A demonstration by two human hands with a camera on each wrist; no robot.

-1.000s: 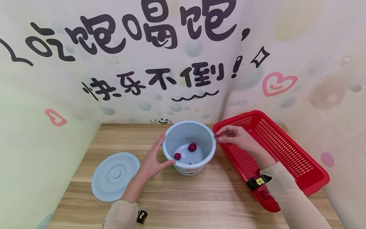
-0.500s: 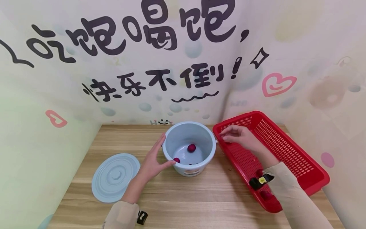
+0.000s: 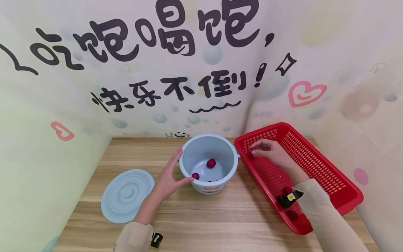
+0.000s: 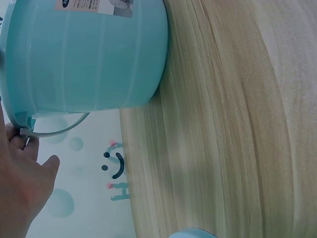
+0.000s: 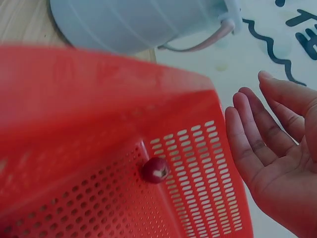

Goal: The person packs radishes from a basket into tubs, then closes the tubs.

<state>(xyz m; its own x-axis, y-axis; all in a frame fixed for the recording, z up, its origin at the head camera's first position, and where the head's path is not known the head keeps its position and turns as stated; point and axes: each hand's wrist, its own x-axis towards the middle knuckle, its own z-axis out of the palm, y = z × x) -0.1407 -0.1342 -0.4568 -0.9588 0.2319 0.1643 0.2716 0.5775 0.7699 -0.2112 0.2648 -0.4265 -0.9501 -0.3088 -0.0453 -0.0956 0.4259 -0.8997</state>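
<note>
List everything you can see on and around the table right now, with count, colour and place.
Bucket: one, light blue, lid off, at the table's middle near the back.
Fruits in bucket: two plainly seen, dark red, on its bottom; a third may sit at the near wall, hard to tell.
Lid: one, light blue, flat on the table left of the bucket.
Basket: one, red, perforated, right of the bucket.
Fruits in basket: at least three, dark red, on its floor.
Table: one, light wood.
Left hand: open, resting against the bucket's left side.
Right hand: open, empty, over the basket's far end.
</note>
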